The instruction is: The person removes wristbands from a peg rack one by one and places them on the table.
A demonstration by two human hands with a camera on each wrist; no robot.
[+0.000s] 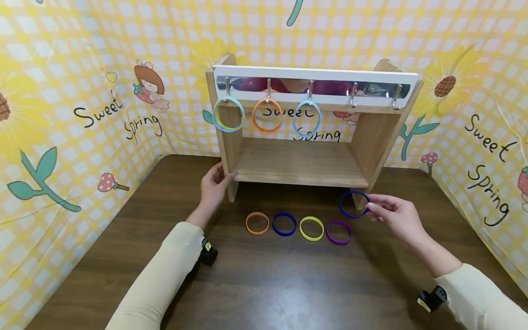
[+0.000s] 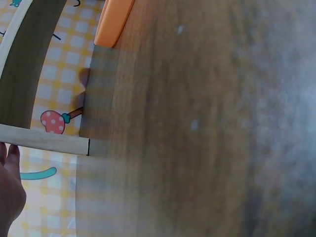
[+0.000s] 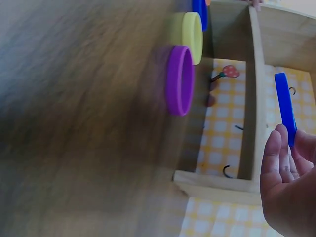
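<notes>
Blue band (image 3: 285, 106) rim-pinched by right hand (image 1: 396, 215), likely to leave its loop clear; purple band (image 3: 174, 84) left of those fingers. Left hand (image 1: 213, 185) grips wooden rack (image 1: 301, 160), probably to steady it.

The brown table (image 1: 255, 279) is shiny in one spot, and behind it and beside it hangs a yellow and white checked cloth (image 1: 350, 36) with yellow flowers (image 1: 445, 87), green leaves (image 1: 46, 166), spotty mushrooms (image 1: 107, 182), a cartoon girl (image 1: 150, 85) and the words "Sweet Spring" (image 1: 489, 141)
</notes>
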